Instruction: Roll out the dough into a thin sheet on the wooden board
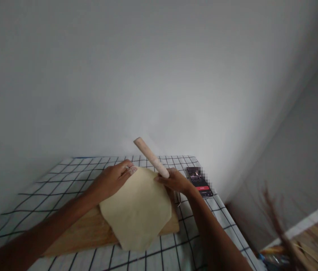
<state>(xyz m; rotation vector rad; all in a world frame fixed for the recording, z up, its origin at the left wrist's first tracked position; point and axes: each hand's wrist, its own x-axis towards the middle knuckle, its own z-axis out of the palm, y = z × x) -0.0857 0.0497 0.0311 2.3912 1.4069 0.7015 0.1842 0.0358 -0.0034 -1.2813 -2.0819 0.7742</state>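
A wide, thin sheet of pale dough point(137, 210) hangs over a wooden board point(91, 229), its lower edge drooping past the board's near side. At the sheet's upper left edge, my left hand point(119, 175) is closed on the dough, thumb in front. My right hand point(175, 180) grips one end of a wooden rolling pin point(151, 156), which slants up to the left. Its fingertips also reach the dough's upper right edge; whether they pinch it I cannot tell. Much of the board is hidden behind the dough.
A white cloth with black grid lines point(172, 250) covers the table, which stands against a plain wall point(147, 75). To the right of my right hand lies a phone point(200, 182) with its screen lit. Beyond the table's right edge, several blurred items point(274, 256) sit low down.
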